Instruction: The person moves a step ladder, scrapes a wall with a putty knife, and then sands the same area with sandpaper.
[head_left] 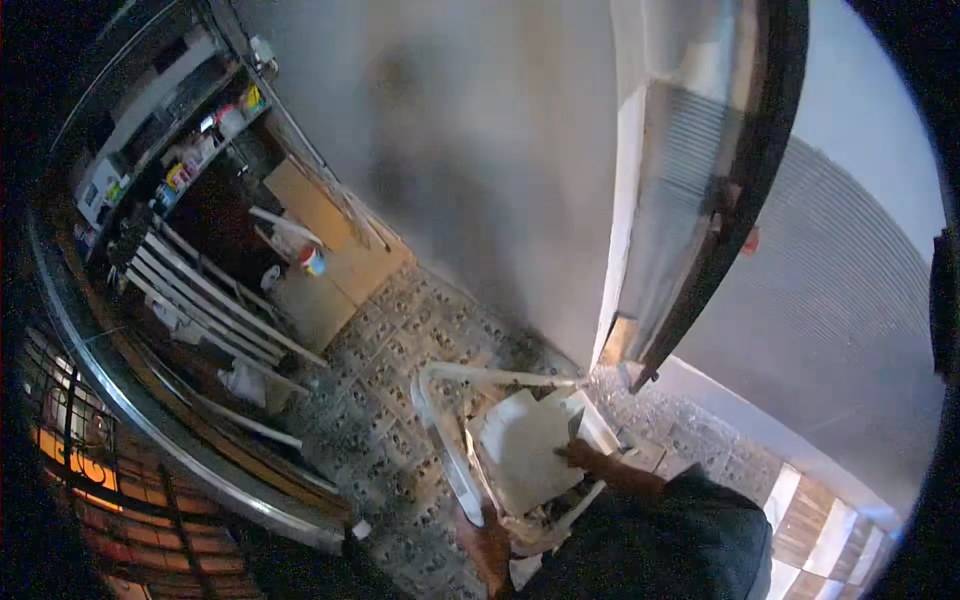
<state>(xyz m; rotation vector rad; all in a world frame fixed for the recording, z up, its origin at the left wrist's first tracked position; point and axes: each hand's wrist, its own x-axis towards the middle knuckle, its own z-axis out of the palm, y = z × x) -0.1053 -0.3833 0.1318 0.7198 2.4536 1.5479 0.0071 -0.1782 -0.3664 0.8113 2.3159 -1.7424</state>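
A white plastic chair (452, 455) stands on the patterned floor below me, its armrests pale with dust. On its seat lies a flat, pale square piece (522, 445) that looks like a tile or board. My left hand (483, 548) is closed around the near end of the chair's left armrest. With its fingers stretched out, my right hand (580, 457) touches the right side of the pale piece. Small debris around the seat is too dim to name.
A ribbed grey adhesive coat covers the right wall (840, 250). A dark door frame (765, 130) rises beside it. White slats (215, 300) lean at the left, near shelves of bottles (185, 165) and a small bucket (312, 262). Brown-and-white tiles (815, 520) cover the lower right.
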